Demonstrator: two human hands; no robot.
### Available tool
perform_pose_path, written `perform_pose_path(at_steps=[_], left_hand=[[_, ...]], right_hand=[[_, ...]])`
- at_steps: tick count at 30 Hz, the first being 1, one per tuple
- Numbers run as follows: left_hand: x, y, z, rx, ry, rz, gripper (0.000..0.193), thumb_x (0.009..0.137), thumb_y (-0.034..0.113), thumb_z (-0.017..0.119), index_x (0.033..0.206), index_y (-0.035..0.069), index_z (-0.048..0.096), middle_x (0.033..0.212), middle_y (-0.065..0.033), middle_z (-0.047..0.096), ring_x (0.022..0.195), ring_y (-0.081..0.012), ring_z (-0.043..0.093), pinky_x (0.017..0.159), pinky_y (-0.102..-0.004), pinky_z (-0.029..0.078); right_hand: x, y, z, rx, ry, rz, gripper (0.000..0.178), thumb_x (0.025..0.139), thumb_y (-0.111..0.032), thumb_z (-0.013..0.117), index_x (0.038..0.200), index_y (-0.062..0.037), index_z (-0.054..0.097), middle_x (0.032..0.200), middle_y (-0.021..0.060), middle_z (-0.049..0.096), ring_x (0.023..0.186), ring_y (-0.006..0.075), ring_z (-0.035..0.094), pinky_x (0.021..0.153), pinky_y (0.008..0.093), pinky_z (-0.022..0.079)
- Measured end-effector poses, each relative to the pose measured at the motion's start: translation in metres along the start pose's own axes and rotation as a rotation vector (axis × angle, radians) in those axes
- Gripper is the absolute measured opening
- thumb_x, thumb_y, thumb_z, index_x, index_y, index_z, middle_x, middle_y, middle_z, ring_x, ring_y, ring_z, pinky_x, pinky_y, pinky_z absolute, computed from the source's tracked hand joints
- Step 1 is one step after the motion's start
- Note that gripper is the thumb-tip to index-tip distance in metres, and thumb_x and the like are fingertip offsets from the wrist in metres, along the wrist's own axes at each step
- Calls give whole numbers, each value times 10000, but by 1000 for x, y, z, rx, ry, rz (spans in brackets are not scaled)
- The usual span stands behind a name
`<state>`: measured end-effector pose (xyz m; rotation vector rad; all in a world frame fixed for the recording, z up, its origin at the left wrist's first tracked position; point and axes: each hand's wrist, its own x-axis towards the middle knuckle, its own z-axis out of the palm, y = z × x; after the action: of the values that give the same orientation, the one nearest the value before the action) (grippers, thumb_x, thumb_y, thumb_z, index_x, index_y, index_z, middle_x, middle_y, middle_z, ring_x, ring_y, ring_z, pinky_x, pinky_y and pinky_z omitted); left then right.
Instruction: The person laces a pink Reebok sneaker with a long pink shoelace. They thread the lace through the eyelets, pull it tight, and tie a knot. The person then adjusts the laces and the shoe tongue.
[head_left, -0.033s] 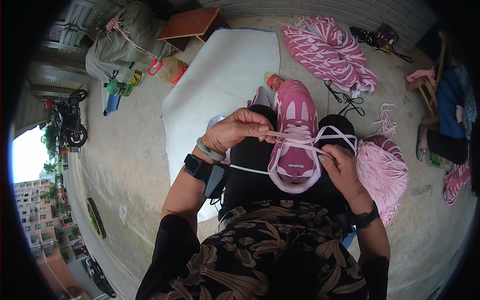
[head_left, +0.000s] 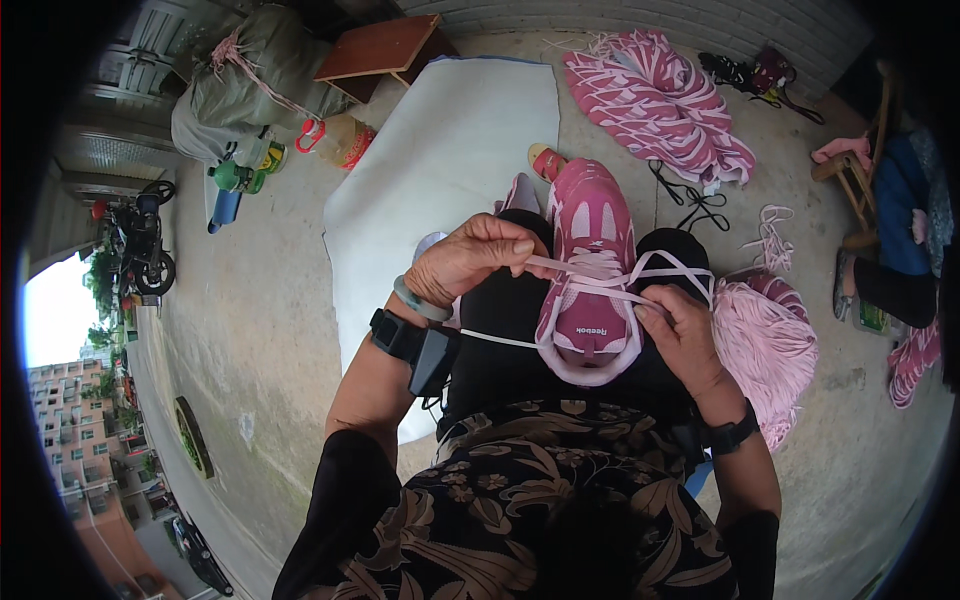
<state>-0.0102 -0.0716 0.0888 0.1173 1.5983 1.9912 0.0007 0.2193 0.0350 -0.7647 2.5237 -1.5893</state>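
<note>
A pink sneaker (head_left: 592, 215) rests between my knees, its toe pointing away from me. Pale pink lace (head_left: 598, 265) crosses its upper. My left hand (head_left: 475, 258) is closed in a pinch on one length of lace, pulled out taut to the left. At the shoe's right side, my right hand (head_left: 684, 335) pinches another stretch of lace between thumb and fingers. A loose lace loop (head_left: 680, 262) spreads over my right knee. Part of another pink-and-white shoe (head_left: 521, 192) shows beyond my left hand, mostly hidden.
A white sheet (head_left: 440, 150) covers the ground ahead on the left. Pink lace-like bundles lie at far right (head_left: 660, 105) and beside my right leg (head_left: 765, 350). Bottles (head_left: 238, 176), a large jug (head_left: 340, 140) and a wooden stool (head_left: 380, 50) stand at far left. Another person's leg (head_left: 890, 285) is at right.
My left thumb and fingers have shifted slightly on the lace. The sneaker and my right hand look almost the same.
</note>
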Motion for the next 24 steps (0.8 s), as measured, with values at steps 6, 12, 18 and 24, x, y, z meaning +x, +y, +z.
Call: perform_pose_path(at_steps=[6, 12, 18, 24], left_hand=[[16, -19, 13, -249, 198, 152, 185, 820, 179, 643, 709, 38, 604, 941, -104, 643, 877, -149, 583, 835, -274, 428], [10, -50, 36, 288, 362, -29, 96, 729, 6, 685, 778, 20, 604, 1054, -59, 538, 933, -139, 544, 842, -261, 444], [20, -63, 41, 365, 485, 0, 199, 730, -109, 542, 885, 14, 527, 963, -20, 530, 893, -103, 531, 826, -224, 429], [21, -45, 55, 774, 502, 343, 219, 682, -120, 500, 853, 2, 561, 911, -52, 580, 899, -157, 562, 824, -259, 432]], right_hand=[[-6, -8, -16, 185, 106, 199, 154, 818, -85, 638, 723, 2, 555, 590, -7, 479, 533, 55, 401, 489, 209, 339], [-89, 26, -90, 171, 527, 411, 252, 842, -75, 605, 629, -30, 479, 590, -66, 408, 576, 26, 326, 517, 204, 271], [-123, 58, -90, 1, 328, 401, 372, 864, -133, 583, 583, -32, 361, 537, -36, 306, 555, 48, 266, 474, 248, 230], [-36, 9, -43, -234, -71, 174, 370, 765, -291, 674, 928, -11, 497, 856, 152, 571, 607, 278, 553, 550, 359, 445]])
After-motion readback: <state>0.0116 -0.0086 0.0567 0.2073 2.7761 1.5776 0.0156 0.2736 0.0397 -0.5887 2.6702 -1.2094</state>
